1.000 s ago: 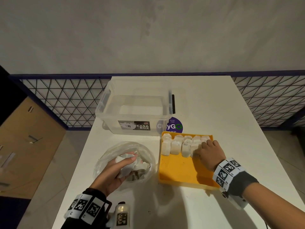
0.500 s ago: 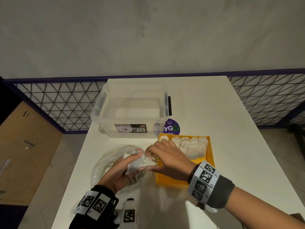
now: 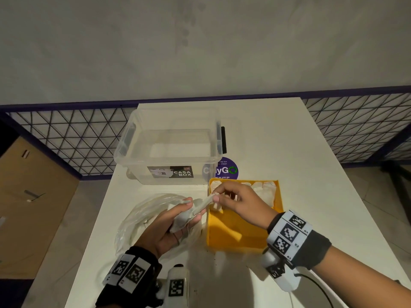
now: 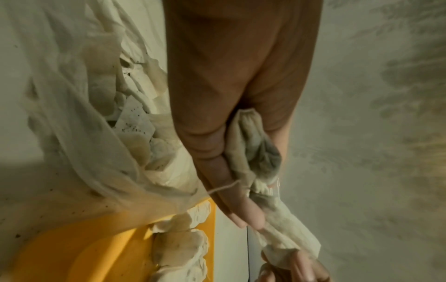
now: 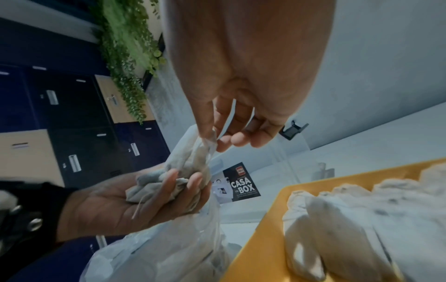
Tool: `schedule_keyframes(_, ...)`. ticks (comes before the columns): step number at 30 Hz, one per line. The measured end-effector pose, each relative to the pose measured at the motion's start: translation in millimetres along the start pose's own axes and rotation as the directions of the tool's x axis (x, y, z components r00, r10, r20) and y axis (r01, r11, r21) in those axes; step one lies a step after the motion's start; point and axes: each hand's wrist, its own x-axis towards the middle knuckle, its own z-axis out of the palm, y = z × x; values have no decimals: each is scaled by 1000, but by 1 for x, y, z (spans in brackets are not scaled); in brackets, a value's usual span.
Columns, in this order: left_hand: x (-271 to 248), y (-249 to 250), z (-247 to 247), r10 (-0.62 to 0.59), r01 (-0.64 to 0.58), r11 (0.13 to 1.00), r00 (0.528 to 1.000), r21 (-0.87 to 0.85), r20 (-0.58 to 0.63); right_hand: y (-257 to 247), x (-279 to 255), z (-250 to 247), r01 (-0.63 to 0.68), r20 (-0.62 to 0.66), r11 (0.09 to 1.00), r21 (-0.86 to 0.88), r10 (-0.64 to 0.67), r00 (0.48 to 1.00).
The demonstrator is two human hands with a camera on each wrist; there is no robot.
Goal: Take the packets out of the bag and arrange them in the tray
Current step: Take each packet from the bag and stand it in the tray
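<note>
My left hand point(image 3: 175, 221) is raised above the clear plastic bag point(image 3: 142, 221) and holds a small bunch of white packets point(image 3: 184, 218) in its curled fingers. My right hand point(image 3: 233, 201) pinches the top end of one packet point(image 3: 208, 200) from that bunch between thumb and forefinger, at the left rim of the yellow tray point(image 3: 235, 238). A row of packets point(image 3: 264, 190) lies along the tray's far side. In the left wrist view the held packets point(image 4: 255, 152) trail a thin string, and more packets point(image 4: 135, 126) sit in the bag. The right wrist view shows the pinch point(image 5: 207, 137) above my left palm point(image 5: 135, 202).
A clear lidless storage box point(image 3: 171, 147) labelled CASA BOX stands behind the bag. A purple round sticker point(image 3: 226, 170) lies on the white table point(image 3: 300, 165) by the tray. A wire mesh fence point(image 3: 66, 141) borders the table's far sides.
My right hand left the row of packets in the tray and came left to the bunch in my left hand. My left hand lifted that bunch out of the bag.
</note>
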Motion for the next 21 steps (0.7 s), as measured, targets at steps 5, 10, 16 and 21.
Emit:
schedule_keyframes(5,4,-1,5,26,-26,1000,999,-3,18,1,-1,-8,-67,-34,987,144,73,997)
schedule_keyframes(10,4,1,15,33,-35,997,999,70,33,-1,1,-12,-54,-76,979,195,70,995)
schedule_keyframes(16,8,-1,15,34,-37,995,999,89,26,-3,4,-35,-60,-138,971,232,94,986)
schedule_keyframes(21,13,-2,15,21,-24,995,999,95,31,7,0,-62,-123,-147,992,32,127,981)
